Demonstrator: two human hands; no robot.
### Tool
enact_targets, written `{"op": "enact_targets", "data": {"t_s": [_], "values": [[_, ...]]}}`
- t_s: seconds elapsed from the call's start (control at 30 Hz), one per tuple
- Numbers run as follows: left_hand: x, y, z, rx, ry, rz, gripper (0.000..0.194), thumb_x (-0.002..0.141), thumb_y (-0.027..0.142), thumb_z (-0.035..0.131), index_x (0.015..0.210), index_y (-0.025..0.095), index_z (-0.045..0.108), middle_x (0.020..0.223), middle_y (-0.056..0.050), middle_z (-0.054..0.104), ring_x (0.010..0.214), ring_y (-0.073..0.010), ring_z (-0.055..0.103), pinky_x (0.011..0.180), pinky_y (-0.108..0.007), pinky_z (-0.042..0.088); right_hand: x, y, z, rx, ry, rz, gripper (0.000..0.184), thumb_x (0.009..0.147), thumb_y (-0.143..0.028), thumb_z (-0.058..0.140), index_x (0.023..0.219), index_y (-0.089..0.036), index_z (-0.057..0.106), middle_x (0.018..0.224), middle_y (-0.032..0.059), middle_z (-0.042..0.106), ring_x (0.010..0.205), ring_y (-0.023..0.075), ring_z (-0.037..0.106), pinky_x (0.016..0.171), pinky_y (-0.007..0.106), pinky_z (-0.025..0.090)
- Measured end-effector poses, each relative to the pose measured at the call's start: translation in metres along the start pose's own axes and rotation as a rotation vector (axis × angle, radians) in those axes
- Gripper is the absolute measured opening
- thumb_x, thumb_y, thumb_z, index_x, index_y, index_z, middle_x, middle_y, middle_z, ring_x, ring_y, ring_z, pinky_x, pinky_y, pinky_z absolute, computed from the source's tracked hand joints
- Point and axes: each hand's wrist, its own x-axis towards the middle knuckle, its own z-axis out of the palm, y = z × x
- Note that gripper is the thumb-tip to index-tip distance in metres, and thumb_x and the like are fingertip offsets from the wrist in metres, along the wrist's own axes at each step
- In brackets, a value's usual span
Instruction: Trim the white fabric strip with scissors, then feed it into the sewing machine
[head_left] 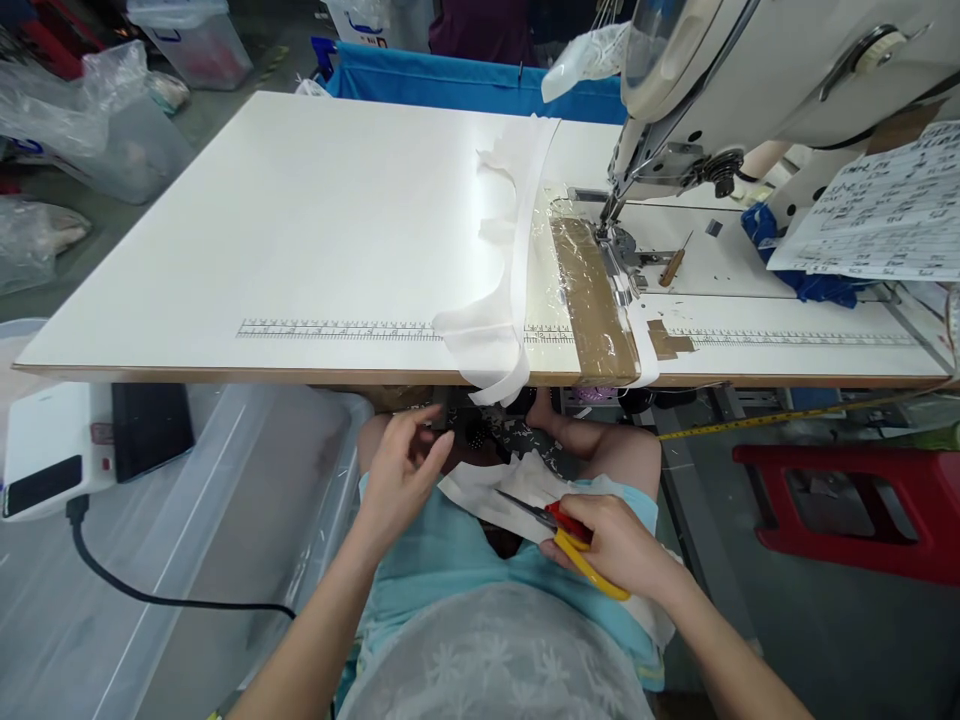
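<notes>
My right hand [611, 545] grips a pair of scissors [555, 525] with red and yellow handles, its blades pointing up and left over my lap. White fabric [480, 490] lies across my thighs beneath the blades. To the left, my left hand [405, 465] hovers just in front of the table edge, its thumb and fingers apart with nothing visible in them. A white cloth piece [491, 340] rests on the table and hangs over the front edge, above and right of that hand. Another narrow white strip [643, 345] drapes over the edge beside the sewing machine [690, 110].
The white sewing table [360, 230] spans the view, with a printed ruler along its front. An awl [675, 262] lies right of the needle. At left, a power bank [56, 450] and phone [150, 430] sit on a clear plastic bin [247, 520]. A red stool [862, 510] stands right.
</notes>
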Motion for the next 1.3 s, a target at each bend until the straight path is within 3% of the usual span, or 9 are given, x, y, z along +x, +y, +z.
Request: {"op": "enact_targets", "data": {"t_s": [0.13,0.23,0.33,0.47,0.53,0.7,0.93,1.13,1.3], "values": [[0.02,0.011,0.02,-0.02,0.008,0.238,0.028,0.089,0.044,0.057,0.098,0.02,0.067,0.105,-0.008,0.065,0.105,-0.0245,0.058,0.09,-0.032,0.046,-0.01,-0.004,0.001,0.091,0.075,0.024,0.046,0.087,-0.051,0.059,0.066,-0.023,0.03,0.059,-0.0038,0.042,0.052,0.0115,0.039,0.049,0.023,0.023],[0.016,-0.002,0.031,-0.105,-0.067,0.029,0.031,0.091,0.049,0.05,0.087,0.02,0.063,0.081,-0.004,0.066,0.077,-0.0198,0.062,0.07,-0.027,0.048,-0.019,-0.001,-0.005,0.137,0.139,0.06,0.045,0.089,-0.051,0.056,0.066,-0.023,0.029,0.06,-0.0036,0.041,0.053,0.0121,0.039,0.049,0.024,0.025],[0.002,-0.04,0.027,-0.039,-0.032,-0.248,0.03,0.087,0.049,0.049,0.089,0.02,0.057,0.063,-0.001,0.061,0.058,-0.0211,0.061,0.056,-0.028,0.045,-0.034,0.013,-0.011,0.196,0.191,0.136,0.044,0.089,-0.055,0.053,0.067,-0.023,0.033,0.06,-0.0036,0.041,0.054,0.0126,0.038,0.05,0.024,0.028],[-0.027,-0.073,0.014,0.064,0.004,-0.365,0.021,0.077,0.04,0.06,0.086,0.021,0.055,0.046,0.002,0.049,0.048,-0.0245,0.056,0.052,-0.03,0.041,-0.05,0.035,-0.01,0.262,0.236,0.218,0.045,0.088,-0.059,0.053,0.067,-0.022,0.041,0.06,-0.0026,0.044,0.056,0.0133,0.04,0.052,0.025,0.032],[-0.044,-0.06,0.013,-0.032,-0.122,-0.369,0.025,0.08,0.043,0.061,0.092,0.021,0.058,0.052,0.001,0.053,0.05,-0.0229,0.058,0.054,-0.03,0.044,-0.051,0.04,-0.007,0.284,0.248,0.232,0.046,0.088,-0.06,0.054,0.067,-0.021,0.042,0.061,-0.0023,0.044,0.057,0.0137,0.041,0.052,0.026,0.033],[-0.055,0.01,0.03,-0.498,-0.669,-0.284,0.04,0.09,0.053,0.052,0.113,0.021,0.061,0.086,-0.006,0.067,0.076,-0.0212,0.065,0.066,-0.028,0.051,-0.041,0.029,-0.007,0.39,0.128,0.184,0.048,0.086,-0.062,0.057,0.067,-0.022,0.04,0.06,-0.0036,0.041,0.056,0.0126,0.038,0.051,0.025,0.031],[-0.031,0.035,0.044,-0.166,-0.406,0.066,0.031,0.089,0.046,0.058,0.078,0.018,0.069,0.096,-0.008,0.06,0.064,-0.0121,0.049,0.057,-0.024,0.041,-0.033,0.013,-0.025,0.406,-0.072,0.112,0.047,0.088,-0.064,0.055,0.074,-0.021,0.043,0.068,-0.0031,0.044,0.06,0.0119,0.038,0.053,0.024,0.031],[-0.028,0.036,0.043,-0.518,-0.726,-0.35,0.041,0.079,0.058,0.067,0.08,0.017,0.063,0.054,-0.003,0.063,0.049,-0.0158,0.059,0.047,-0.023,0.045,-0.019,0.019,-0.024,0.335,-0.17,0.003,0.05,0.088,-0.067,0.051,0.073,-0.021,0.04,0.067,-0.0048,0.038,0.061,0.0113,0.035,0.054,0.023,0.029],[-0.027,0.033,0.041,-0.596,-0.692,-0.453,0.046,0.073,0.06,0.073,0.077,0.015,0.064,0.057,-0.005,0.069,0.054,-0.0173,0.066,0.051,-0.021,0.05,-0.009,0.017,-0.028,0.314,-0.259,-0.034,0.055,0.088,-0.07,0.048,0.068,-0.022,0.034,0.062,-0.0063,0.031,0.058,0.0104,0.03,0.052,0.025,0.023]]}}
